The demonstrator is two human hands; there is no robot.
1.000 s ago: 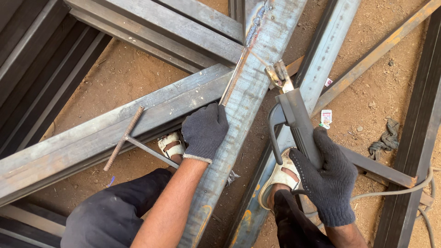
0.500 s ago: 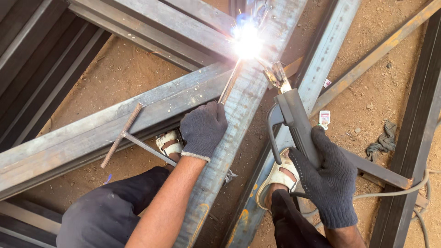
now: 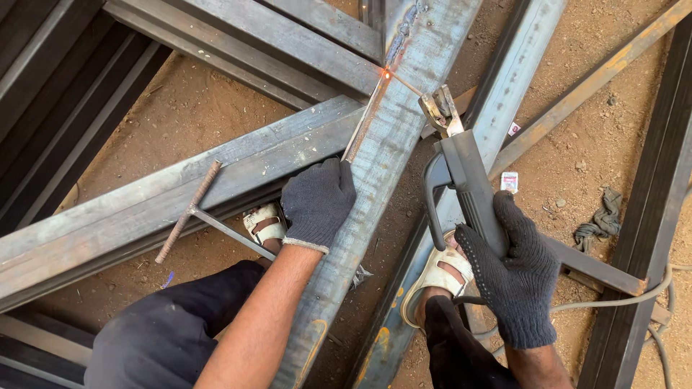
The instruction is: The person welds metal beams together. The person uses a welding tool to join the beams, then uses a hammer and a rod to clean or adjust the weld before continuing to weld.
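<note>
My right hand (image 3: 513, 270), in a dark knit glove, grips the grey handle of a welding electrode holder (image 3: 461, 173). Its thin rod reaches up-left to a small glowing orange spot (image 3: 387, 73) where two steel tubes cross. My left hand (image 3: 317, 202), also gloved, rests flat on the long steel tube (image 3: 375, 180) that runs from bottom centre to top, pressing on its left edge. A second steel tube (image 3: 144, 209) crosses under it from the lower left.
A chipping hammer made of rebar (image 3: 189, 209) lies on the left tube. More steel sections (image 3: 65, 94) are stacked at upper left and along the right edge (image 3: 649, 216). A cable (image 3: 634, 295) trails right over sandy ground. My sandalled feet (image 3: 432, 277) stand between tubes.
No arc one second ago. Half a second ago a bright white arc flared at the joint. Now it is out, leaving a small orange glow. Both hands have stayed in place.
</note>
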